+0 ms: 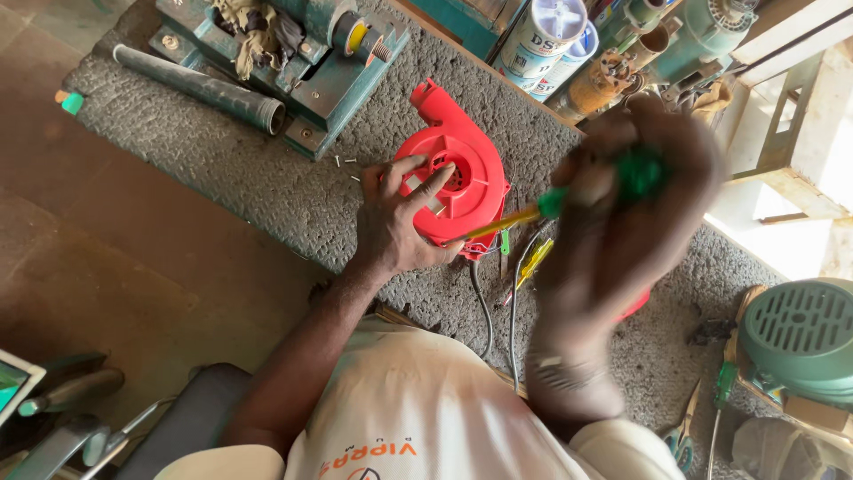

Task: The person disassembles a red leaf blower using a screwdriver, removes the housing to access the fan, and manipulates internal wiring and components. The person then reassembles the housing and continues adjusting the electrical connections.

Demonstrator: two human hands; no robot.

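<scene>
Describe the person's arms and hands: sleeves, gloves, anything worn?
Both hands are bare, no gloves. The left hand and its forearm are uncovered up to a short white sleeve. The right hand is motion-blurred; a band, maybe a watch or bracelet, sits on that wrist. The shirt is white with orange print.

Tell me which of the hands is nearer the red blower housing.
Left. The left hand rests on the red blower housing; the right hand, gripping a screwdriver, is raised beside it.
</scene>
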